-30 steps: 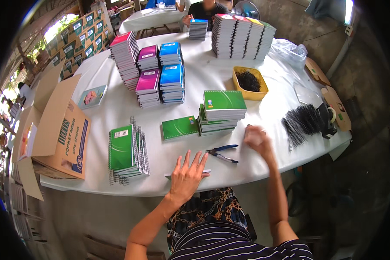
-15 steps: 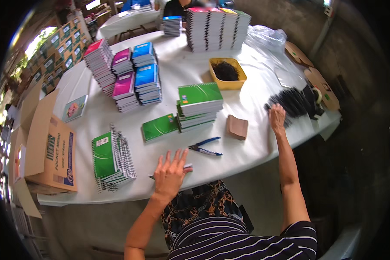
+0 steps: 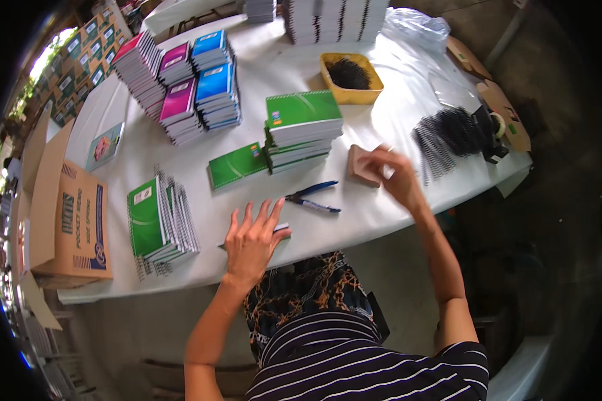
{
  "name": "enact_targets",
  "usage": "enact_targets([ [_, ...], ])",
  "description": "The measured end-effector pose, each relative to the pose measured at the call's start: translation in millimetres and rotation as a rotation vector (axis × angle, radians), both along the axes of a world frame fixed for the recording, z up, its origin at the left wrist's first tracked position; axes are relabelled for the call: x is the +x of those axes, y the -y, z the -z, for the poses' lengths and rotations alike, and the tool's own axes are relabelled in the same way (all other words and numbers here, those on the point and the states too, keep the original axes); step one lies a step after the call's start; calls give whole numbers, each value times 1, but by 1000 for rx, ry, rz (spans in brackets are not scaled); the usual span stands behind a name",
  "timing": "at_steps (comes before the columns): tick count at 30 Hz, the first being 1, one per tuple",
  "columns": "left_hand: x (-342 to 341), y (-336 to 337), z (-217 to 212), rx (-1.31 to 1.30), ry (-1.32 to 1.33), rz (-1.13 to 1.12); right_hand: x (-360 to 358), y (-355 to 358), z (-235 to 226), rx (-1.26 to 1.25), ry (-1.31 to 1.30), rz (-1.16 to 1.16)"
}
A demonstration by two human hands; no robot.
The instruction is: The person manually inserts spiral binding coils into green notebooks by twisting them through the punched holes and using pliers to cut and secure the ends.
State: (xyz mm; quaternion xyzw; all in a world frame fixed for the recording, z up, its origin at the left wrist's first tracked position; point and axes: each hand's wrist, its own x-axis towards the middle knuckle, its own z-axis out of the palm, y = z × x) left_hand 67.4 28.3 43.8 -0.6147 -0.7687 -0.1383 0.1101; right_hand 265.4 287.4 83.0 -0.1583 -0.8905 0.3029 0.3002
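My left hand point(image 3: 251, 244) lies flat with spread fingers on a small notebook point(image 3: 281, 228) at the table's front edge, covering most of it. My right hand point(image 3: 396, 177) hovers at the brown block point(image 3: 362, 166), its fingers drawn together in a pinch; whatever they hold is too blurred to make out. Blue-handled pliers point(image 3: 314, 198) rest between the hands. Beyond them are a lone green notebook point(image 3: 237, 166) and a stack of green notebooks point(image 3: 304, 113). Left of my left hand sits a pile of green notebooks with spiral coils point(image 3: 147, 217). Loose black coils point(image 3: 448, 137) are heaped at the right.
A yellow tub point(image 3: 354, 95) of black coils stands behind the green stack. Pink, purple and blue notebook stacks point(image 3: 178, 103) are at the back left, taller stacks point(image 3: 334, 23) at the back. An open carton point(image 3: 73, 207) stands left; a tape dispenser point(image 3: 493, 134) lies right.
My right hand has come from the coil heap leftward to the brown block, its fingers now drawn together. My left hand stays on the notebook. The whole view has tilted downward.
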Motion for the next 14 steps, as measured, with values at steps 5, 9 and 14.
enact_targets([
  [5, -1, -6, 3, 4, 3, 16, -35, 91, 22, -310, 69, -159],
  [9, -1, -6, 0, -15, 12, 9, -48, 94, 29, -352, 138, -182],
  [14, -3, -5, -1, -32, 8, 21, -54, 86, 31, -411, 71, -244],
])
